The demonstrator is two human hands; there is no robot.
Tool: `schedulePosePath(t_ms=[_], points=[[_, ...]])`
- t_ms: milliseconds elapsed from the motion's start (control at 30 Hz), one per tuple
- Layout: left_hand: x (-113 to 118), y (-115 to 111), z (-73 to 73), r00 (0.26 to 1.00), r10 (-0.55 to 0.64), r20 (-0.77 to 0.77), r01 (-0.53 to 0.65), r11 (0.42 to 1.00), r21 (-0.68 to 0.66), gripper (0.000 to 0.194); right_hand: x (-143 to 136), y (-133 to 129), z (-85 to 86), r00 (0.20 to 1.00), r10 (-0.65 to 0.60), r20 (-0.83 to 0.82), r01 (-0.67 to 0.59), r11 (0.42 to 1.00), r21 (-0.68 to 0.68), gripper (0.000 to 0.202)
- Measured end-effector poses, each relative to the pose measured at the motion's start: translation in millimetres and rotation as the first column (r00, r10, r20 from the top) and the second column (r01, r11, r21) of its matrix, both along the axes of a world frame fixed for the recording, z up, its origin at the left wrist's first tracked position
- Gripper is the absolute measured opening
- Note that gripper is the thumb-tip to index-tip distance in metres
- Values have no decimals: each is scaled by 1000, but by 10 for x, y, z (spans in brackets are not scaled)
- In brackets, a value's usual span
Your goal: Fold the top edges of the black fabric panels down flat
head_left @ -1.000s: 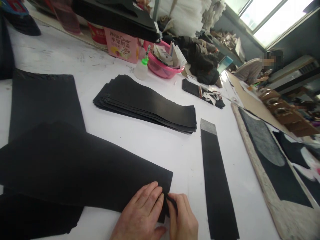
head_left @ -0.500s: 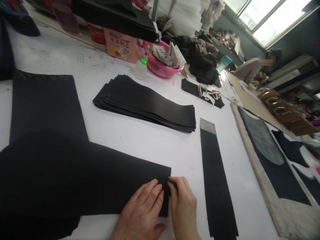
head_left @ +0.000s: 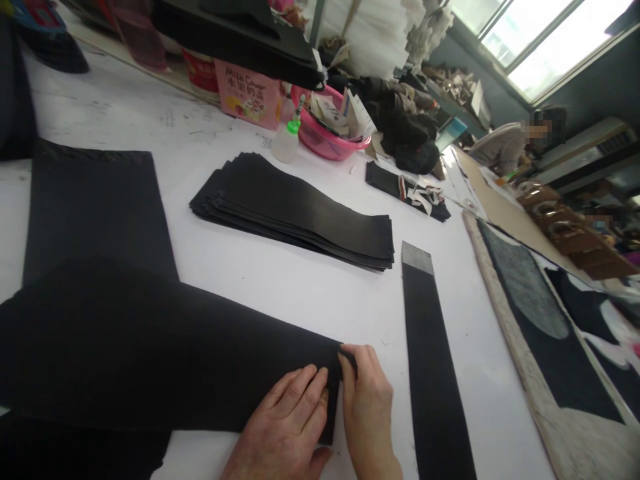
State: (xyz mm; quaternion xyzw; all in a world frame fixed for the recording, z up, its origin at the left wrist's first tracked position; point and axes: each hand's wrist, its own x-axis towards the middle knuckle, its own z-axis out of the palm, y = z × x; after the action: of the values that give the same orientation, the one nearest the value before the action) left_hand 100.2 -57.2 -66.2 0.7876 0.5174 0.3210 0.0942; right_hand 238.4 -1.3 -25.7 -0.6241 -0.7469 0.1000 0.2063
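Note:
A wide black leather-like piece point(head_left: 150, 353) lies across the white table in front of me. My left hand point(head_left: 287, 423) rests flat on it near its right end, fingers stretched out and pressing down. At the upper corner of that end, my right hand point(head_left: 370, 407) pinches the edge between thumb and fingertips. A dark bit shows between these fingers; whether it is the turned edge or a separate piece I cannot tell. Another black piece point(head_left: 100, 207) extends from under the wide one at the upper left. Beyond my hands sits a stack of black pieces point(head_left: 300, 207).
A long black strip point(head_left: 435, 360) with a grey end lies right of my hands. Farther back are a green-capped bottle point(head_left: 286, 145), a pink basin point(head_left: 330, 143) with papers, and a pink box point(head_left: 250, 97). A grey board point(head_left: 540, 400) is at right; a person point(head_left: 505, 143) sits beyond.
My right hand has moved slightly up along the end of the wide black piece, to its corner. My left hand stays pressed on it. The view has shifted slightly.

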Motion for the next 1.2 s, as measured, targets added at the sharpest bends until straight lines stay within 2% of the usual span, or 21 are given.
schedulePosePath(t_ms=[200, 433, 633, 700, 800, 933, 1033, 1100, 1200], points=[[15, 2, 20, 999, 35, 9, -35, 999, 36, 38, 37, -201, -36, 999, 29, -31, -29, 999, 28, 26], [18, 2, -33, 1000, 22, -20, -21, 999, 48, 38, 6, 9, -45, 999, -32, -20, 32, 999, -23, 23], [23, 5, -18, 1000, 20, -13, -19, 999, 43, 38, 71, -218, -108, 998, -1, -57, 1, 1000, -9, 21], [20, 8, -4, 1000, 17, -20, -17, 1000, 22, 37, 43, -151, -122, 997, -41, -64, 38, 998, -47, 21], [10, 19, 12, 1000, 12, -25, -12, 1000, 2, 40, 3, 94, -87, 988, -108, -110, 95, 988, -120, 20], [-10, 28, 34, 1000, 9, -11, -8, 1000, 11, 45, 110, 283, 64, 917, -220, -334, 132, 955, -267, 17], [-21, 30, 53, 1000, 4, 2, -4, 1000, 4, 53, 260, 179, 162, 844, -332, -421, 190, 919, -345, 25], [-15, 43, 69, 999, 16, 28, -16, 1000, 0, 55, 313, 47, 183, 836, -351, -422, 177, 900, -399, 28], [23, 98, 105, 994, 73, 83, -70, 997, -34, 34, 288, -129, 149, 838, -334, -431, 99, 870, -483, 29]])
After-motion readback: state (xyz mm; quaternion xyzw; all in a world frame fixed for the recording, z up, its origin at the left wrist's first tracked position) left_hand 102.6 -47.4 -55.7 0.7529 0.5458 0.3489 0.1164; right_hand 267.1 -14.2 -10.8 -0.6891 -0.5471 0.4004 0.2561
